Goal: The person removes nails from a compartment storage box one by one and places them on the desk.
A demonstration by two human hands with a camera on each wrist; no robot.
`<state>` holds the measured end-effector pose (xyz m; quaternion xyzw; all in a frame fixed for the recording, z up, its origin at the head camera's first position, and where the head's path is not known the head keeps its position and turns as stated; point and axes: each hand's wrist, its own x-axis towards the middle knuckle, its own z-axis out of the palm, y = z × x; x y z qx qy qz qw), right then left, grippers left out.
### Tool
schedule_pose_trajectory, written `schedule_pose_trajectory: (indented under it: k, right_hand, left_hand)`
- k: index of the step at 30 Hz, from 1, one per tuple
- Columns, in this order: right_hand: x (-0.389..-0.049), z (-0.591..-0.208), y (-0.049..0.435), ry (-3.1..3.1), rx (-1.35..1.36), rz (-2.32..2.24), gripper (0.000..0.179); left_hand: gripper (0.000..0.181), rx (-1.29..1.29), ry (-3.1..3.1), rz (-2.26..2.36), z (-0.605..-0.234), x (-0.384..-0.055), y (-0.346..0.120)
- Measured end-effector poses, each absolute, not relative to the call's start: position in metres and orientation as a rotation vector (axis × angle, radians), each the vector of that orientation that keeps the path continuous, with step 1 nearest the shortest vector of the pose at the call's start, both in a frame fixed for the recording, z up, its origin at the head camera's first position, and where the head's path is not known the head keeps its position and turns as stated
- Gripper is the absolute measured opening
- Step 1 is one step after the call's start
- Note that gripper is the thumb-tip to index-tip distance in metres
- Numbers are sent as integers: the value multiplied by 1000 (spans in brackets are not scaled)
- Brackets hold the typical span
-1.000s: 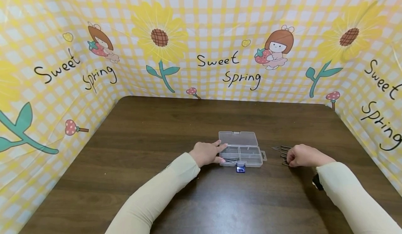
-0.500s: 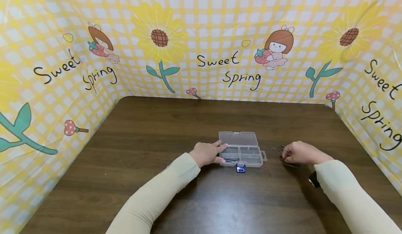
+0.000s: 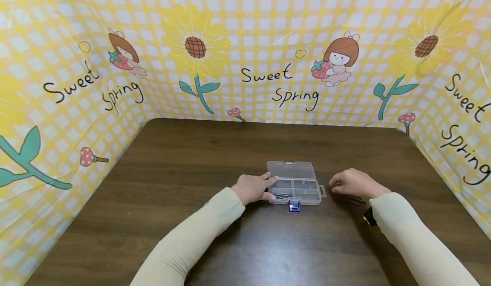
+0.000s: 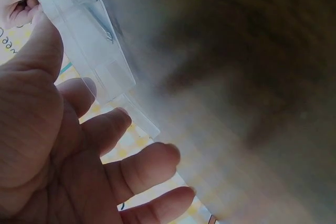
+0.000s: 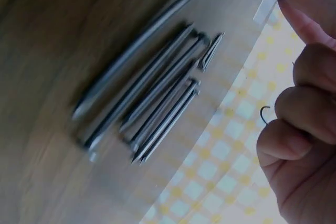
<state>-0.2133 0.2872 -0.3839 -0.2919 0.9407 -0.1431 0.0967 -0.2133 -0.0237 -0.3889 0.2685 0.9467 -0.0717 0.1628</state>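
A clear plastic compartment box lies with its lid folded back and its blue latch at the front. Several nails lie in its front-left compartment. Spread fingers of my left hand touch the box's left side. My right hand hovers just right of the box, thumb and index finger close together, the others curled; I see nothing between the fingertips. Below it, in the right wrist view, long nails and a few short nails lie on the table.
The dark wooden table is bounded at the back and sides by a yellow checked cloth. A hanging tab sticks out from the box's right end, near my right hand.
My right hand has moved left across the nails toward the box, its thumb and index finger reaching further left. My left hand and the box stay in place.
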Motion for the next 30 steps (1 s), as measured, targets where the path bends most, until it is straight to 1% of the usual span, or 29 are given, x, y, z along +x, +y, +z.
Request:
schedule_pose_trajectory:
  k: [9, 18, 23, 30]
  right_hand:
    - [-222, -384, 269, 2768, -879, -421, 16]
    - [-228, -380, 254, 2817, -898, -363, 8]
    - [-229, -376, 247, 2801, -851, -403, 12]
    - [-233, -377, 231, 2774, -894, -371, 13]
  left_hand:
    - [70, 777, 2704, -193, -391, -215, -24]
    - [70, 768, 2699, -184, -387, -214, -24]
    - [70, 768, 2696, -185, -388, -214, -24]
    - [70, 756, 2698, -170, -386, -213, -25]
